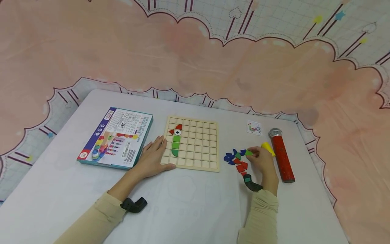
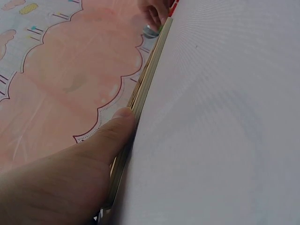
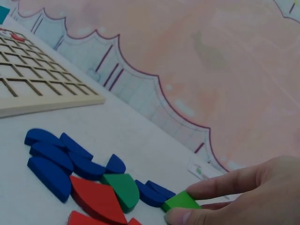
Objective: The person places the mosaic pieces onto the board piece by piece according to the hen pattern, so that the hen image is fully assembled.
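My left hand (image 1: pixel 154 156) rests with spread, straight fingers on the lower left edge of a wooden grid board (image 1: pixel 198 145). Its thumb (image 2: pixel 123 119) lies along the board's near edge in the left wrist view. Red, white, and green pieces (image 1: pixel 176 144) fill part of a column at the board's left. My right hand (image 1: pixel 262 160) pinches a light green block (image 3: pixel 182 201) between thumb and fingers, beside the loose pile. That pile holds several blue pieces (image 3: pixel 49 178), a darker green piece (image 3: pixel 123 190) and red pieces (image 3: pixel 99 197).
A boxed toy set (image 1: pixel 117 139) lies left of the board. Right of my right hand are a yellow piece (image 1: pixel 268 148) and a red tube with a silver end (image 1: pixel 283 157). A small printed card (image 1: pixel 254 127) lies farther back on the white table (image 1: pixel 189 210).
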`<state>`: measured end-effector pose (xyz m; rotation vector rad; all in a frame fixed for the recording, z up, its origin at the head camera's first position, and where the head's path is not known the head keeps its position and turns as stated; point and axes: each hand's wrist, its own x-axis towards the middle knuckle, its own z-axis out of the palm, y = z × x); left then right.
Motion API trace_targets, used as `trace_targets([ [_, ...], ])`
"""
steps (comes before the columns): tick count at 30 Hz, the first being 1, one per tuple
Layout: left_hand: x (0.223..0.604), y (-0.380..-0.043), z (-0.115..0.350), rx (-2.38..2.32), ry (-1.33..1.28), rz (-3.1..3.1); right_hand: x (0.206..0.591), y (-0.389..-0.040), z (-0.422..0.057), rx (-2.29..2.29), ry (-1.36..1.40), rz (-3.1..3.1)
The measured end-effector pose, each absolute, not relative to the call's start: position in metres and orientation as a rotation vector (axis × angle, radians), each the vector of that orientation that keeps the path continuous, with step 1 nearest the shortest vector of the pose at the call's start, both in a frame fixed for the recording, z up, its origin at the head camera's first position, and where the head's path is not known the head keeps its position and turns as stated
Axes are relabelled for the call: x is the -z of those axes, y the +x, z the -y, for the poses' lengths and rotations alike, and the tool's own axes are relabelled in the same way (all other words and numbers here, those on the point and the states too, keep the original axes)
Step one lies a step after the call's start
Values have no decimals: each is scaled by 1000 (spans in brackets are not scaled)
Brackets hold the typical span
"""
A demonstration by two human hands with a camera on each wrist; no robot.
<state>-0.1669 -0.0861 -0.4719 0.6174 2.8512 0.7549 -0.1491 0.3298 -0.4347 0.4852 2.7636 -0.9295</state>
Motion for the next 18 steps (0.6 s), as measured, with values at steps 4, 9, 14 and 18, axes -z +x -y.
trace_targets([
  [4, 472, -167, 87, -744, 614, -2856, 434, -150, -328, 974, 488, -2755],
  [9, 471, -167, 86, -743, 618, -2858, 432, -150, -326, 1005, 482, -2770],
  [14, 472, -167, 86, -757, 626, -2862, 424, -152, -317, 1006, 498, -2829],
  [18, 473, -167, 86, -756, 631, -2868, 416, -159, -299, 1034, 453, -2894],
])
